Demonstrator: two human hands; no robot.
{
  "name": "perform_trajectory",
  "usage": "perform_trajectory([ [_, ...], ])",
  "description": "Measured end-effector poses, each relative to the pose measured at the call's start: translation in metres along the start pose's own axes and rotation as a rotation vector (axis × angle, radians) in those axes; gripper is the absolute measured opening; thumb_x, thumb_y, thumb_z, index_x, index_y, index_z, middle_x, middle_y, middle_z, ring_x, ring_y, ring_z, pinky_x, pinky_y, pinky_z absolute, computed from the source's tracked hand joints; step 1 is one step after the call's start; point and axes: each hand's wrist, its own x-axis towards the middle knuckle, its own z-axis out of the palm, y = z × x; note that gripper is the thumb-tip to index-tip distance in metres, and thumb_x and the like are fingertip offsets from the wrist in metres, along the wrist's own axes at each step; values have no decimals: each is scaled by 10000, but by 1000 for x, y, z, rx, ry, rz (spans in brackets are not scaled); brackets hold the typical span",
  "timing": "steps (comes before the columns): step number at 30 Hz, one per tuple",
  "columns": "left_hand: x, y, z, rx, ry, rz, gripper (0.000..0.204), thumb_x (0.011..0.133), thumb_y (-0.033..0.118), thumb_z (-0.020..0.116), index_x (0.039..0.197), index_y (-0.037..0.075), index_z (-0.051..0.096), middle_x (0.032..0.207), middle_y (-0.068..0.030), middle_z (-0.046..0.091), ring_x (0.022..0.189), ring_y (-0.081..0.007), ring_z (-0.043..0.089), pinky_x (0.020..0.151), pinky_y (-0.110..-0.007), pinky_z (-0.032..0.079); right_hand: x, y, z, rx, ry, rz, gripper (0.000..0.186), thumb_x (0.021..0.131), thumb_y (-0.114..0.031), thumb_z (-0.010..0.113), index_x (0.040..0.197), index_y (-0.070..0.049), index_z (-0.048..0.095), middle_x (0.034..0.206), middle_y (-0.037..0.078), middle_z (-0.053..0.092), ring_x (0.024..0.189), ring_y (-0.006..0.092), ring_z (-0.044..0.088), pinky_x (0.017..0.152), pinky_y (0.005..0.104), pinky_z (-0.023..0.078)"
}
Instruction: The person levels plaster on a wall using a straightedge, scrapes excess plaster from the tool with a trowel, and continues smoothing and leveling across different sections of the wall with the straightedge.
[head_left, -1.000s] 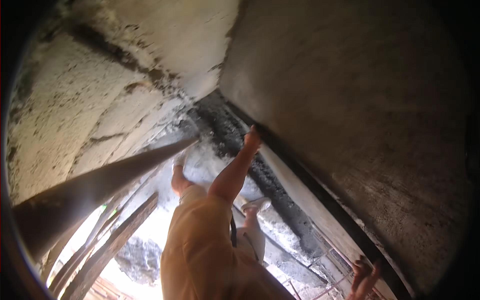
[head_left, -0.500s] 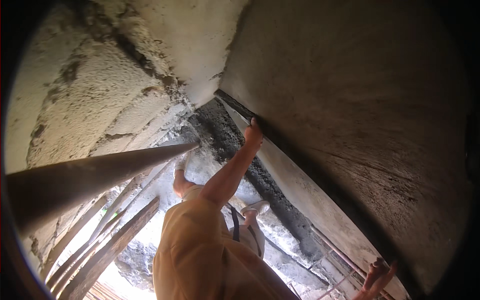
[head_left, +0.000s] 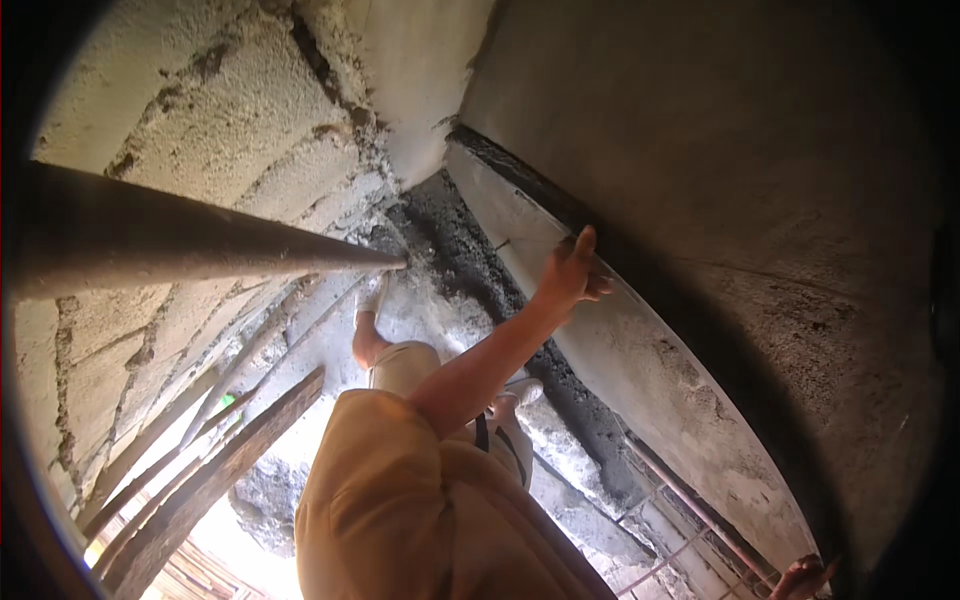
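Note:
A long straight bar [head_left: 520, 182], dark along its far stretch, runs slantwise along the brown-grey wall [head_left: 690, 150], from the corner toward the lower right. A broad dark shadow lies beside it on the wall. My left hand [head_left: 570, 275] is closed around the bar about a third of the way along, thumb pointing up and fingers curled under. Close to the lower right rim, my right hand [head_left: 803, 577] is at the bar's near stretch, its fingers bent and the thumb stretched out; the picture's edge cuts off part of it. A pale stained surface [head_left: 650, 350] shows below the bar.
A thick round pole [head_left: 200, 228] slants in from the left. Wooden planks [head_left: 215, 485] lean at the lower left by a rough block wall [head_left: 230, 130]. Reddish rods [head_left: 700, 510] lie at the lower right. My shoes [head_left: 522, 391] stand on the uneven grey ground [head_left: 420, 300].
My left hand has shifted right with its arm reaching farther out. My right hand has moved down and right toward the rim. The view has turned, and the pole sits higher.

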Motion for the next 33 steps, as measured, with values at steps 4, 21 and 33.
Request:
perform_trajectory([
  [4, -4, -54, -20, -129, 89, -124, 606, 908, 467, 468, 1155, -79, 377, 685, -137, 582, 581, -210, 629, 471, -280, 543, -26, 34, 15, -106, -30, -61, 230, 900, -261, 536, 952, -57, 629, 863, 174, 639, 721, 262, 614, 627, 348, 520],
  [21, 101, -238, -145, 6, 303, -431, 446, 923, 445, 425, 931, 21, 562, 671, -81, 594, 454, -174, 572, 382, -283, 482, -46, 182, 89, -375, 192, 89, 355, 897, -362, 541, 1111, -80, 544, 753, 45, 632, 604, 115, 577, 481, 202, 409],
  [33, 150, -227, -137, 66, 260, -474, 517, 907, 477, 456, 967, -33, 523, 685, -117, 587, 426, -200, 563, 336, -288, 434, -47, 205, 121, -359, 279, 111, 352, 909, -340, 531, 1138, -73, 525, 810, 36, 622, 624, 117, 568, 480, 210, 397],
])
